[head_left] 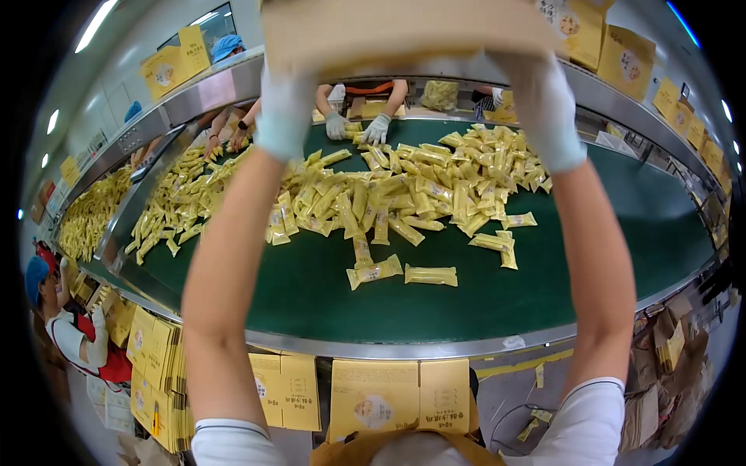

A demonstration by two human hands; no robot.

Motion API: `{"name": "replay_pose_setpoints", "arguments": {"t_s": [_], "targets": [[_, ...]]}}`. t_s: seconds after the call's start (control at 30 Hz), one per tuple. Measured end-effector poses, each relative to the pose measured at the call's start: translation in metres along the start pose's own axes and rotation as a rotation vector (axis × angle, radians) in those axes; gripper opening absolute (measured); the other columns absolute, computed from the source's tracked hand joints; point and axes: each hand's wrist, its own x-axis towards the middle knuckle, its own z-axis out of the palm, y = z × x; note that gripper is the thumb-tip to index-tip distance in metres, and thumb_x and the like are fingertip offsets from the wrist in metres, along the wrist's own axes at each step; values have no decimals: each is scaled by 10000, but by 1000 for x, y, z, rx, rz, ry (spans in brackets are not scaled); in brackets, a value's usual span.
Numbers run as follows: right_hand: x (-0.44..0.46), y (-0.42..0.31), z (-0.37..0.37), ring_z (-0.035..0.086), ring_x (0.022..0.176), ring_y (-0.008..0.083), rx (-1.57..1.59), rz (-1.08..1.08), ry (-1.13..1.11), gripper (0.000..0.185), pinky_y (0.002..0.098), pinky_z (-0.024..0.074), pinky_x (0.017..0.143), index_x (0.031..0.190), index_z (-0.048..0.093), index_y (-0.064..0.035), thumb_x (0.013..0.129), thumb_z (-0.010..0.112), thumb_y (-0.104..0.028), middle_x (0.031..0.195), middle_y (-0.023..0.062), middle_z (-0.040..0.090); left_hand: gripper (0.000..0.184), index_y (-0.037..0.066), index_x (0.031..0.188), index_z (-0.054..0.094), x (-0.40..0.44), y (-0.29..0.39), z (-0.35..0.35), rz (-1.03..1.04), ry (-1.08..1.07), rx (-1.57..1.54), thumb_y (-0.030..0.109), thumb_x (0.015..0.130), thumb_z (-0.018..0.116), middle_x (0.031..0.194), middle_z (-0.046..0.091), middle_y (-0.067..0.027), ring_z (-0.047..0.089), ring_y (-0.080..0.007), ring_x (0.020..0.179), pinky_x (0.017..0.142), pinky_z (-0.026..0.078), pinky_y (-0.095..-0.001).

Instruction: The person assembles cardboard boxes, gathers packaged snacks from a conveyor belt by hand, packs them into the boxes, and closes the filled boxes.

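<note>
Both of my arms reach up and forward, holding a brown cardboard box [412, 31] high over the far side of the green conveyor belt [350, 314]. My left hand [284, 113], in a white glove, grips the box's left end. At its right end is my right hand [546, 116], gloved the same way. The box hides most of the fingers of both hands, and its upper part is cut off by the frame. Below it, a wide heap of yellow wrapped snack packets [404, 186] lies on the belt. Two loose packets [431, 276] lie nearest to me.
Across the belt, a co-worker's gloved hands [357, 128] touch packets. Another person in a blue cap [74, 311] stands at the left. Flat yellow cartons [400, 396] are stacked below the belt's metal edge [373, 351]. Yellow boxes [622, 62] line the upper shelf.
</note>
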Motion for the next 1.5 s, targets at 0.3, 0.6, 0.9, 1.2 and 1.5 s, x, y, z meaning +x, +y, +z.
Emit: {"name": "replay_pose_setpoints", "arguments": {"t_s": [0.3, 0.6, 0.9, 1.2, 1.5], "targets": [[86, 89, 53, 599, 1152, 379, -641, 39, -164, 432, 426, 473, 978, 1257, 606, -52, 994, 498, -377, 1282, 234, 619, 428, 20, 1293, 583, 88, -32, 34, -512, -211, 338, 361, 1064, 462, 1052, 724, -182, 718, -234, 694, 549, 554, -338], [-67, 35, 48, 583, 1220, 300, -428, -120, 24, 345, 397, 442, 1043, 1285, 617, -38, 954, 596, -135, 1265, 148, 639, 295, -8, 1240, 590, -94, -79, 17, 101, -165, 418, 153, 994, 594, 1081, 676, -125, 660, -216, 906, 847, 521, -344], [-455, 184, -104, 433, 1414, 229, -379, 1255, 24, 599, 355, 275, 1192, 1468, 495, -42, 1056, 413, -469, 1503, 107, 508, 626, 32, 1444, 498, -359, -191, -91, -873, -244, 734, 495, 1025, 454, 1329, 616, -254, 569, -415, 1257, 1067, 432, -417], [-458, 276, 38, 488, 1284, 381, -379, 1128, -368, 496, 436, 372, 1090, 1464, 476, -161, 1026, 426, -388, 1502, 165, 461, 659, -8, 1541, 354, -325, -296, -18, -920, -322, 26, 449, 1070, 413, 1582, 396, -146, 322, -235, 1486, 1223, 208, -325], [-389, 175, 179, 466, 1312, 397, -252, 913, -380, 600, 443, 349, 1127, 1398, 543, -95, 998, 478, -537, 1437, 172, 520, 675, -7, 1529, 355, -334, -253, 18, -1037, -382, -350, 411, 1036, 551, 1451, 507, -127, 465, -170, 1330, 1134, 334, -293]]}}
